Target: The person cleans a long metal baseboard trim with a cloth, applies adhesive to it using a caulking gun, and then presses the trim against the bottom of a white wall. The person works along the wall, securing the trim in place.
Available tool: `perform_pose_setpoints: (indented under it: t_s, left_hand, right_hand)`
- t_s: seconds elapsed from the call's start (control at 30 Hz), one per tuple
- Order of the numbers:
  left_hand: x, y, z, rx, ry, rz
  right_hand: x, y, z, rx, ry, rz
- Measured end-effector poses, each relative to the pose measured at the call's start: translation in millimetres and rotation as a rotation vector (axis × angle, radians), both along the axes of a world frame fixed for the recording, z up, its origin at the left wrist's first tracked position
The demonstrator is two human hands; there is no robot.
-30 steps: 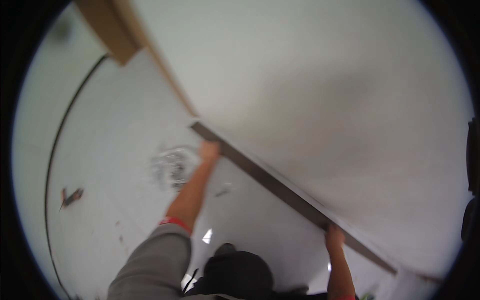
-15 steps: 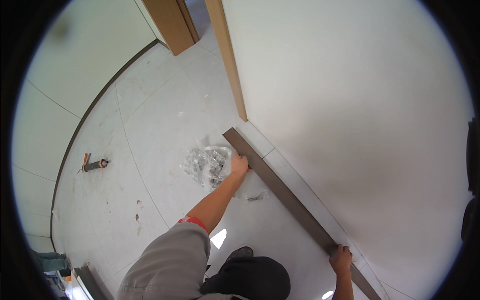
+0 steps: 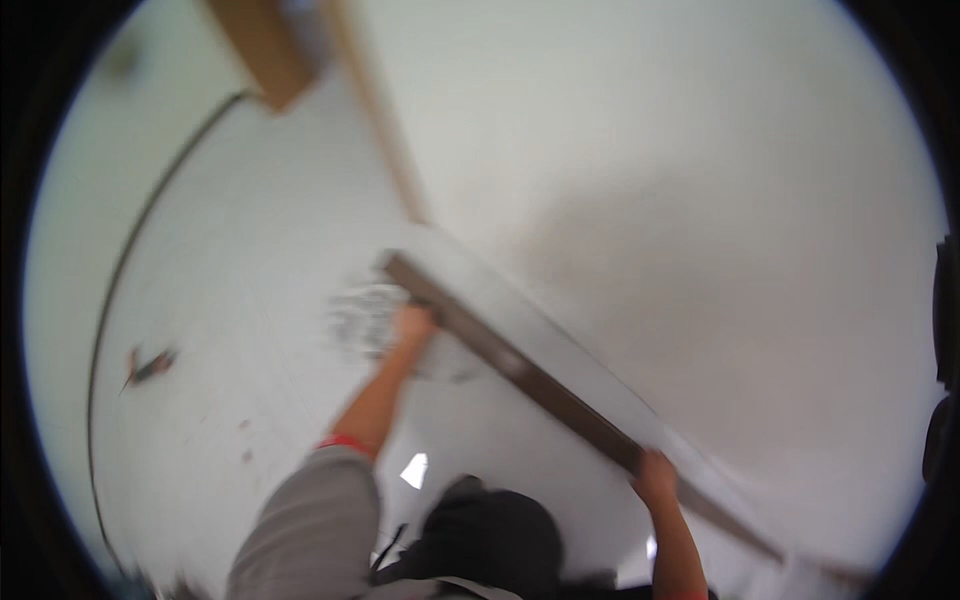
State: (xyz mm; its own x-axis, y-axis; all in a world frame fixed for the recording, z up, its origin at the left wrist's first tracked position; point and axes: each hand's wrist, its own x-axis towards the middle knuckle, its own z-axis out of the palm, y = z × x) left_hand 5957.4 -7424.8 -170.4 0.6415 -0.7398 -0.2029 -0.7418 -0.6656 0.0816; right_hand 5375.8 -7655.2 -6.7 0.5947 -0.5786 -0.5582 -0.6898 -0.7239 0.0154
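Note:
A long brown skirting board [image 3: 540,385] runs slantwise beside the foot of the white wall, its far end near the door frame. My left hand [image 3: 414,322] is closed on its edge near that far end. Farther down its length my right hand [image 3: 656,475] grips it, with the near end of the board reaching past that hand. Just left of my left hand lies a clear plastic bag [image 3: 362,318] of small metal-looking pieces, smeared by motion. My fingers are partly hidden behind the board.
A caulking gun [image 3: 150,367] lies on the pale tiled floor [image 3: 250,300] to the left. The white wall [image 3: 700,250] rises on the right, ending at a wooden door frame [image 3: 385,130]. A dark skirting [image 3: 130,235] follows the left wall. My dark-clothed knee [image 3: 495,535] is below.
The whole view has shifted and blurred, with the scene sliding left. Both hands keep hold of the skirting board, which now lies at a flatter slant in the picture.

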Motion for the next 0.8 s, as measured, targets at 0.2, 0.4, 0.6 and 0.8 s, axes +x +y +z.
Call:
perform_pose_setpoints:
  t_s: [0.2,0.4,0.6,0.8]
  left_hand:
    - [56.9,120.9,-19.7,-0.526,0.385,0.288]
    - [74.7,187.6,-12.9,-0.858,0.879,1.006]
    - [77.8,269.7,-30.8,-0.498,0.364,0.943]
    - [-3.5,247.6,-52.3,-0.65,0.787,0.912]
  right_hand:
    - [62.1,1.7,-20.2,0.06,-0.133,0.145]
    - [77.3,24.6,-39.9,0.036,-0.12,0.146]
    - [91.2,26.9,-60.4,-0.035,-0.131,0.225]
    - [97.3,16.5,-37.3,-0.007,-0.062,0.235]
